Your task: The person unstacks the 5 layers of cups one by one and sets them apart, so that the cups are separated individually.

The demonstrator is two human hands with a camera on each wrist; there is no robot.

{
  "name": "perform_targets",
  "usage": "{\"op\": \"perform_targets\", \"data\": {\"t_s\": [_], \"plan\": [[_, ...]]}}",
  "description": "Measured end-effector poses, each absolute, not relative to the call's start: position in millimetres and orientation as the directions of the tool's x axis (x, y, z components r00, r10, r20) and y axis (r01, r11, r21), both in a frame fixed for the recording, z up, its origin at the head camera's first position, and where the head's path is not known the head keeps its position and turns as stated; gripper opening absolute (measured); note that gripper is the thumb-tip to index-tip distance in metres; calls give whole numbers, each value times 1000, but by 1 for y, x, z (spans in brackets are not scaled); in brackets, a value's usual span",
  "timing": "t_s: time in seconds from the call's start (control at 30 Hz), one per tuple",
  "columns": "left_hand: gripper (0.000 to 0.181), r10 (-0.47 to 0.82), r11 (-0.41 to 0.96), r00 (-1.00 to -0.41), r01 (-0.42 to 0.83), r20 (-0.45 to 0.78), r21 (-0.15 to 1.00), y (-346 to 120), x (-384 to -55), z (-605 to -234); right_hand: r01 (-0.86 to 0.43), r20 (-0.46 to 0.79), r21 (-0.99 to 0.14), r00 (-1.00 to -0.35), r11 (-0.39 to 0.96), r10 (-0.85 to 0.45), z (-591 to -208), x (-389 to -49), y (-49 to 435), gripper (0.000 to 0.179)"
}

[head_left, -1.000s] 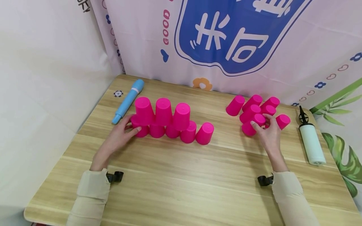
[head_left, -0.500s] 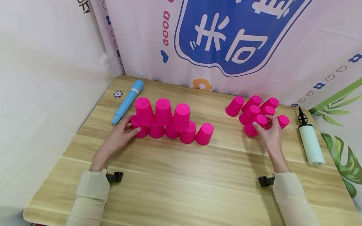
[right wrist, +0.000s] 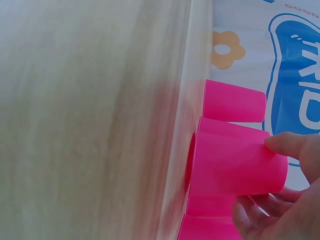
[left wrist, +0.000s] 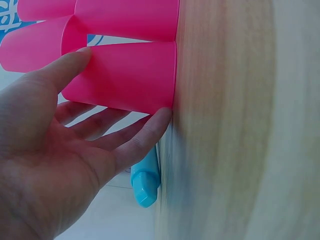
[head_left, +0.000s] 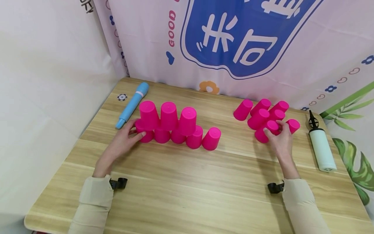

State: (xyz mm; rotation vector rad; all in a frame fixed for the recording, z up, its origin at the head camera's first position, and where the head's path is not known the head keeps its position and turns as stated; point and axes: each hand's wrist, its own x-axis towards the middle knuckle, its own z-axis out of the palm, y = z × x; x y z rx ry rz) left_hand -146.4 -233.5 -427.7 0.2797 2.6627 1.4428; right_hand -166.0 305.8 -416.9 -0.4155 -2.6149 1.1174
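Upside-down pink cups stand in a row, with three more stacked on its left part. My left hand (head_left: 124,139) is at the leftmost bottom cup (left wrist: 125,75), thumb on one side and fingers along the other. To the right, my right hand (head_left: 281,140) grips a pink cup (head_left: 264,132) between thumb and fingers at the front of a loose group. In the right wrist view this cup's open rim faces the table and a dark sliver of its inside shows. Behind it stand several more pink cups (head_left: 258,118), partly hidden by the hand.
A light-blue pen-like tube (head_left: 132,105) lies at the back left near a small round chip (head_left: 122,97). A pale green hand pump (head_left: 322,148) lies at the right edge of the wooden table (head_left: 187,195). A printed curtain (head_left: 152,39) hangs behind.
My right hand has shifted slightly right and towards the front, and the gripped cup has moved with it. The left hand and the stacked cups stay in place.
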Motion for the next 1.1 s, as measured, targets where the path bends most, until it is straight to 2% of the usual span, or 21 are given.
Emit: {"op": "perform_targets", "data": {"t_s": [0.47,0.87,1.1], "plan": [[63,206,543,-979,105,-11,833,-233,-146,-428,150,129,-742,-924,653,359,-419,-165,307,65],[62,207,534,-978,111,-3,838,-233,-147,-428,35,311,-701,-884,712,350,-403,-160,290,54],[62,206,532,-979,106,-7,840,-233,-147,-428,-73,357,-738,-886,671,296,-393,-155,271,51]]}}
